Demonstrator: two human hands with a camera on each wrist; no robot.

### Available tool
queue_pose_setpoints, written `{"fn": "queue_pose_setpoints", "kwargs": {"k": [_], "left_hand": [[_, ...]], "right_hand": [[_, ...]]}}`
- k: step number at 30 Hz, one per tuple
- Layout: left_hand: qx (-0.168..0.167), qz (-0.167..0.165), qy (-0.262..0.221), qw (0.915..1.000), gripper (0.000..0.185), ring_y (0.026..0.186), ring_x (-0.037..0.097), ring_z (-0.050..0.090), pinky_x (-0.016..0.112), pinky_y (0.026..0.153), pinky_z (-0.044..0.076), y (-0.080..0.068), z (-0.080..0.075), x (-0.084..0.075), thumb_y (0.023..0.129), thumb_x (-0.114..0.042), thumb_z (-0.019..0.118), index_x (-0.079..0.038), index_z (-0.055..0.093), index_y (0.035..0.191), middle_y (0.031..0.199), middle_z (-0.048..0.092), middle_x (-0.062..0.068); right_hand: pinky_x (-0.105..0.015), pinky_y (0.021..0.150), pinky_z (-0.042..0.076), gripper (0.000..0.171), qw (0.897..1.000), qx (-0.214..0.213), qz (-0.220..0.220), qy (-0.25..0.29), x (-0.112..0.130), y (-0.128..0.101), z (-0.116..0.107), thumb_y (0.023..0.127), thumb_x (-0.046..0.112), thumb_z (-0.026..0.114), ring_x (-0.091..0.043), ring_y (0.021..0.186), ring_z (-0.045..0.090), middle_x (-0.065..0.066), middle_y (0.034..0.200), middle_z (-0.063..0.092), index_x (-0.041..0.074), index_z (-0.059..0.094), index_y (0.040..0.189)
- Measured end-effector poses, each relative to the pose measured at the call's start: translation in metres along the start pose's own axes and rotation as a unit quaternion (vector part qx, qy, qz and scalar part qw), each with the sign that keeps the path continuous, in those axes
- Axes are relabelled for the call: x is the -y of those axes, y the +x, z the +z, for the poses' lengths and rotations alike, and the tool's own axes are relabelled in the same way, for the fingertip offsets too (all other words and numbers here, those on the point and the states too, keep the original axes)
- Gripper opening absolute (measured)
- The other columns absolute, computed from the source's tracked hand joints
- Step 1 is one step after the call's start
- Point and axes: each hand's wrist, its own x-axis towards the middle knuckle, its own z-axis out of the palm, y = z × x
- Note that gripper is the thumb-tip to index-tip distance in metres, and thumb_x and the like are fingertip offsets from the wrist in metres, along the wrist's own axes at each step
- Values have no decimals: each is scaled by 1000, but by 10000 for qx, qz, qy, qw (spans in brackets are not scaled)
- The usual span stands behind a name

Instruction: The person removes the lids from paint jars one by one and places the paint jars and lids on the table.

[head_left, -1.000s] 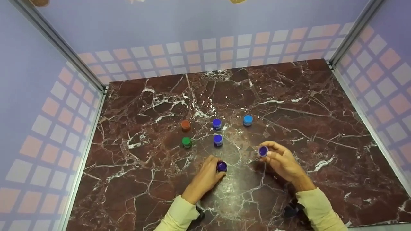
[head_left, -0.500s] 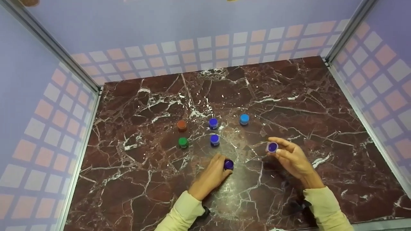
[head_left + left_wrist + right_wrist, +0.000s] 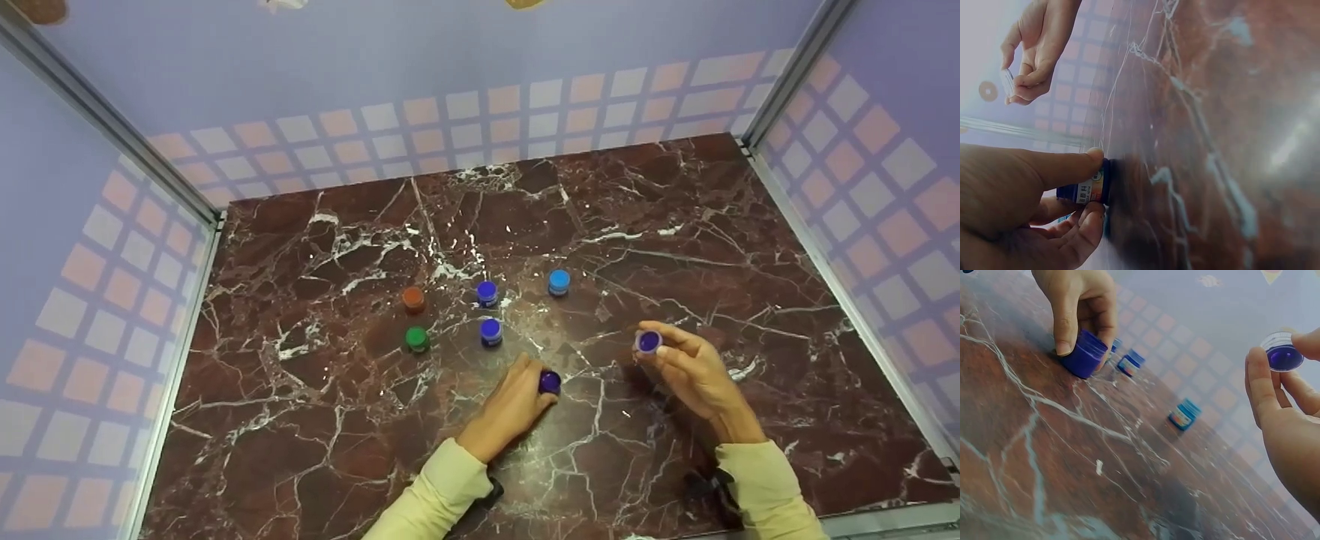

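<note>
My left hand point(image 3: 517, 405) grips a small dark purple jar point(image 3: 550, 381) that stands on the marble table point(image 3: 675, 225); thumb and fingers wrap its sides in the left wrist view point(image 3: 1085, 188) and the right wrist view point(image 3: 1085, 354). My right hand point(image 3: 694, 371) is raised to the right and pinches a small clear cup or lid with purple inside point(image 3: 648, 341), seen close up point(image 3: 1281, 353). Its fingertips point(image 3: 1258, 377) curl round the rim. The two hands are apart.
Behind the hands stand several small paint jars: orange point(image 3: 413, 298), green point(image 3: 417, 338), two purple-blue point(image 3: 487, 292) point(image 3: 491, 331) and light blue point(image 3: 559, 282). Checked walls and metal rails point(image 3: 180, 300) enclose the table on three sides.
My right hand has carried the purple-filled lid to the right, away from the jar. My left hand with the dark purple jar has slid slightly right.
</note>
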Motion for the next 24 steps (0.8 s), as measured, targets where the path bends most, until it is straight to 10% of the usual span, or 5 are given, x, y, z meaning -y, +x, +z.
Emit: {"fn": "queue_pose_setpoints", "kwargs": {"k": [24], "left_hand": [[369,68,178,9991,35,101,28,66,35,91,55,49,24,-31,89,-18,80,-2,66,118,110,63,12]], "right_hand": [[-33,95,54,43,9989,-428,-181,-54,12,-13,-24,100,-18,38,-28,116,63,-23,132,61,-9,53,139]]}}
